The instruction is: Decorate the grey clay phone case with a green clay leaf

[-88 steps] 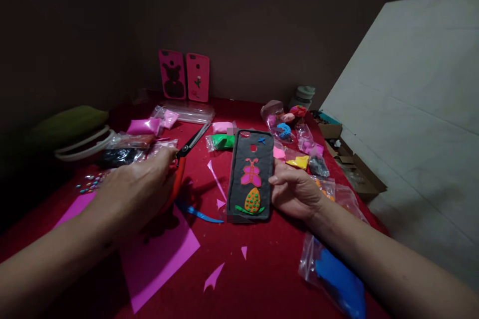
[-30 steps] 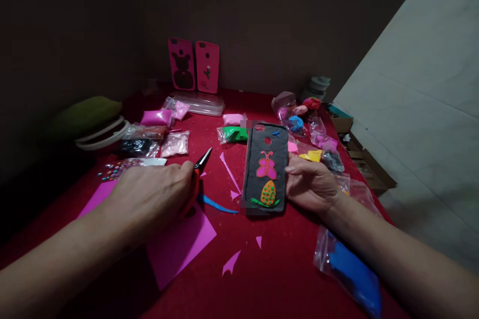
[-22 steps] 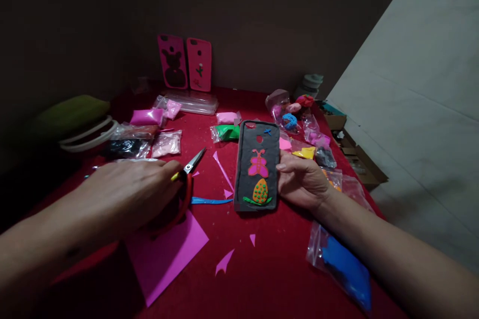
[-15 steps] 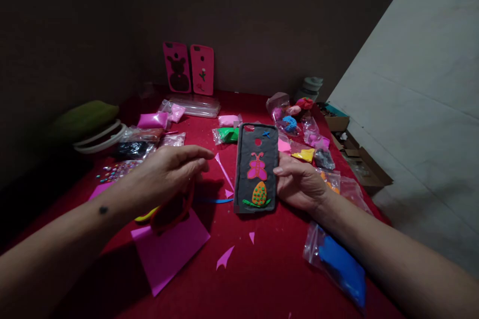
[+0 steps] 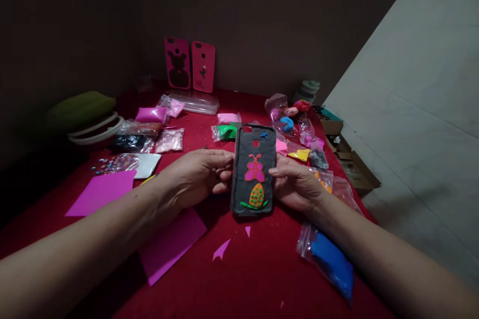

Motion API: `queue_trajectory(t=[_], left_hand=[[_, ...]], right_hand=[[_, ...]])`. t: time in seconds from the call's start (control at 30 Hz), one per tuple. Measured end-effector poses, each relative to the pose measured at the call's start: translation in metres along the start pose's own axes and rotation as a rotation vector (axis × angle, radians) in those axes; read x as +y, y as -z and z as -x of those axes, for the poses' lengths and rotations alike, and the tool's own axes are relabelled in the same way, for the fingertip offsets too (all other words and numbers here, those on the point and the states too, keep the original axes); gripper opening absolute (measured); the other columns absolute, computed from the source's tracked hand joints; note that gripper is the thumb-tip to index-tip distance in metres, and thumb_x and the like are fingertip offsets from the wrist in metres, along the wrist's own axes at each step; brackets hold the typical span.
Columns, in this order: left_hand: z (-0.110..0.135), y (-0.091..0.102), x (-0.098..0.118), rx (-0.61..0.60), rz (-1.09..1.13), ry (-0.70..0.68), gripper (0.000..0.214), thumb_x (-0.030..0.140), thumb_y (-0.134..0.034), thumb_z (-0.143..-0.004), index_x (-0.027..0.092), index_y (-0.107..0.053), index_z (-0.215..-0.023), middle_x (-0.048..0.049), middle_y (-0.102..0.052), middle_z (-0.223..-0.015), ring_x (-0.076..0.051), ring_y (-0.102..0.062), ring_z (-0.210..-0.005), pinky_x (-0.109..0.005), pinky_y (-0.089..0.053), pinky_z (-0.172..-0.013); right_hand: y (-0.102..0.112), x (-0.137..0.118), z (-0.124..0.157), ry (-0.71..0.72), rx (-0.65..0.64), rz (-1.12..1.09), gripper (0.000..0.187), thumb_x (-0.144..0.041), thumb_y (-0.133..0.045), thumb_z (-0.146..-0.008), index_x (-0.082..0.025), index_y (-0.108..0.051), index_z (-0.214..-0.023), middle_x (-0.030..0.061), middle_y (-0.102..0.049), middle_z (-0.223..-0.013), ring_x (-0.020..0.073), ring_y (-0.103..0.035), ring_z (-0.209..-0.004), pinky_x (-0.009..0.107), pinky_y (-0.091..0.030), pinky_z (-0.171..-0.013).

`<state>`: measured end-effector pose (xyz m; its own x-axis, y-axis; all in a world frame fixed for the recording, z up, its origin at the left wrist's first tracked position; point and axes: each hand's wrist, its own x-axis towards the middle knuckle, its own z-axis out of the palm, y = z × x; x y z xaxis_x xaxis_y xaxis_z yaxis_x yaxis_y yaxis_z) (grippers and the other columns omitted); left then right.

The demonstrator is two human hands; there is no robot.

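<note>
A dark grey phone case (image 5: 254, 172) lies on the red tabletop (image 5: 262, 269), decorated with a pink butterfly and an orange dotted egg of clay. My left hand (image 5: 196, 177) grips its left edge with the fingers curled. Along the right edge my right hand (image 5: 295, 184) holds the same case, thumb on the rim. The scissors are hidden under my left forearm.
Pink foam sheets (image 5: 101, 193) lie at left. Bags of coloured clay (image 5: 224, 132) crowd the back of the table, and a blue clay bag (image 5: 331, 261) sits by my right arm. Two pink cases (image 5: 190, 64) lean on the wall. Cardboard boxes (image 5: 354, 167) stand off the right edge.
My left hand has let go of the red-handled scissors and moved right to take the case's left edge. My right hand has stayed on the case.
</note>
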<state>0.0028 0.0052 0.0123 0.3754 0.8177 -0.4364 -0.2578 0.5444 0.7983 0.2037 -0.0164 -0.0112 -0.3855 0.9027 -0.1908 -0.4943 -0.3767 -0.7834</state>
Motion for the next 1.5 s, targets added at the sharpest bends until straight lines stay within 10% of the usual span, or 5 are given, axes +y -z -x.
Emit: queue_trajectory(t=[0.43, 0.73, 1.17, 1.5], left_hand=[[-0.007, 0.004, -0.012, -0.202, 0.09, -0.028, 0.022, 0.01, -0.054, -0.089, 0.011, -0.062, -0.069, 0.0013, -0.043, -0.059, -0.008, -0.037, -0.046, -0.015, -0.032, -0.038], [-0.011, 0.016, -0.016, -0.314, 0.084, -0.088, 0.023, 0.019, -0.061, -0.09, 0.013, -0.062, -0.068, 0.0023, -0.04, -0.054, -0.009, -0.035, -0.046, -0.017, -0.036, -0.041], [-0.011, 0.024, -0.015, -0.32, 0.068, -0.091, 0.021, 0.025, -0.067, -0.084, 0.013, -0.061, -0.068, 0.0019, -0.043, -0.057, -0.01, -0.04, -0.048, -0.019, -0.04, -0.043], [-0.012, 0.026, -0.017, -0.262, 0.018, -0.054, 0.021, 0.02, -0.086, -0.067, 0.01, -0.068, -0.073, 0.0026, -0.052, -0.055, -0.005, -0.04, -0.044, -0.017, -0.034, -0.04]], right_hand=[[0.004, -0.002, 0.0, 0.019, -0.039, 0.004, 0.041, -0.01, -0.071, -0.069, -0.021, -0.073, -0.108, 0.0031, -0.08, -0.102, 0.0204, -0.074, -0.091, 0.037, -0.057, -0.09], [0.003, 0.001, -0.001, 0.051, -0.354, 0.05, 0.035, -0.016, -0.057, -0.089, -0.02, -0.074, -0.119, 0.0084, -0.079, -0.114, 0.0228, -0.074, -0.107, 0.04, -0.056, -0.099], [0.01, 0.005, -0.004, 0.04, -0.026, 0.17, 0.032, -0.031, -0.076, -0.077, -0.017, -0.077, -0.106, 0.0097, -0.08, -0.103, 0.0233, -0.075, -0.091, 0.038, -0.057, -0.091], [0.01, 0.005, -0.005, 0.013, -0.047, 0.166, 0.03, -0.03, -0.078, -0.074, -0.016, -0.077, -0.101, 0.0091, -0.08, -0.101, 0.0197, -0.073, -0.086, 0.035, -0.055, -0.089]])
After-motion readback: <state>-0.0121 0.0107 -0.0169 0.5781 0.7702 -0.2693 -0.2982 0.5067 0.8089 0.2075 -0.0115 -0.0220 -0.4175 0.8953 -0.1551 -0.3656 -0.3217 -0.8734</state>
